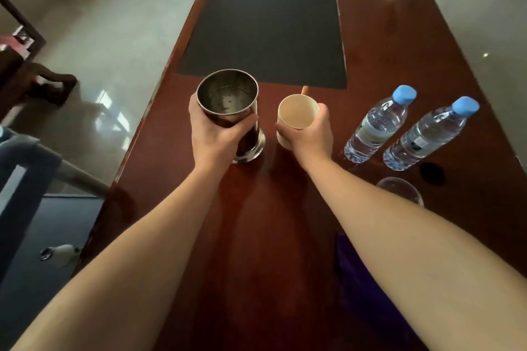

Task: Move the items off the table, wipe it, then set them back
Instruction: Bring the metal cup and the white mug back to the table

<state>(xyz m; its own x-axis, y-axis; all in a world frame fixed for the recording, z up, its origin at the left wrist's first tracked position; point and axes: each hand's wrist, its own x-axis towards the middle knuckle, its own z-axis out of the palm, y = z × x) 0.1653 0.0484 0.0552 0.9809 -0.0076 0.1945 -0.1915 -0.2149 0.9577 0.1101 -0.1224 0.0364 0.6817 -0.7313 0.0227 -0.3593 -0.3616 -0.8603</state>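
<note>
On the dark red wooden table [256, 222] stands a shiny steel cup [228, 94], and my left hand [214, 137] grips it round the side. Just to its right, my right hand [310, 134] grips a cream paper cup [296, 114]. Two water bottles with blue caps [376, 125] [427, 137] stand on the table further right. A clear plastic cup [402, 188] sits close behind my right forearm, partly hidden. A purple cloth [359, 279] lies at the near right, mostly under my arm.
A dark mat [265, 17] covers the table's far middle. A thin orange stick [304, 90] pokes out behind the paper cup. A round cable hole [432, 173] is near the bottles. Chairs [25, 179] stand left of the table on the pale tiled floor.
</note>
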